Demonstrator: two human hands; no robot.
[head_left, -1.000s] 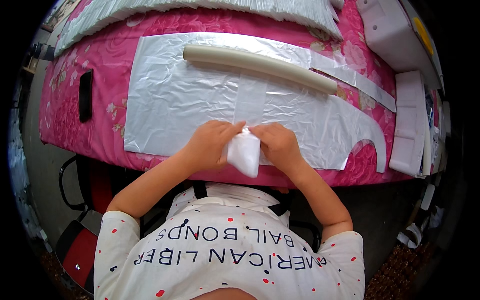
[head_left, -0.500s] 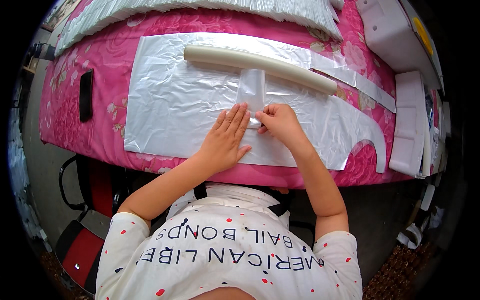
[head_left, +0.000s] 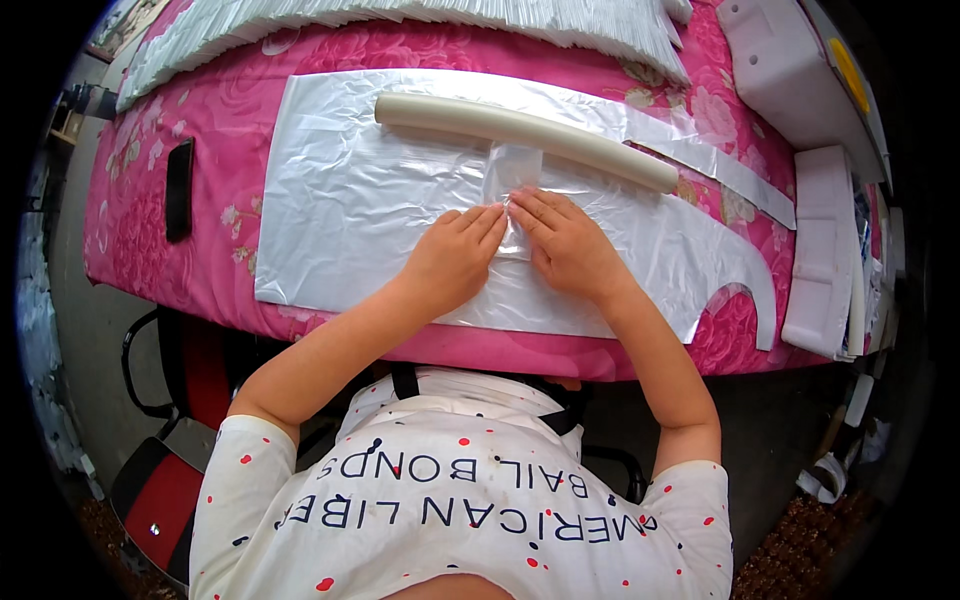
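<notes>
Both hands work close together over a small piece of clear plastic film, which lies on a large silvery-white plastic sheet. My left hand comes from the left, its fingers pressed together and tips on the film's near part. Opposite it, my right hand has its fingers together over the film's right edge. The fingertips of the two hands almost meet. Both thumbs are largely hidden, and the hands cover part of the film. Just beyond lies a long cream-coloured tube, slanting down toward the right.
A pink flowered cloth covers the table. Stacked white folded sheets line the far edge. A dark flat object lies at left. White foam pieces stand at right. A red and black chair is at lower left.
My right hand has moved forward along the film and turned its fingers inward. My left hand, flat and spread before, now has its fingers drawn together at the film.
</notes>
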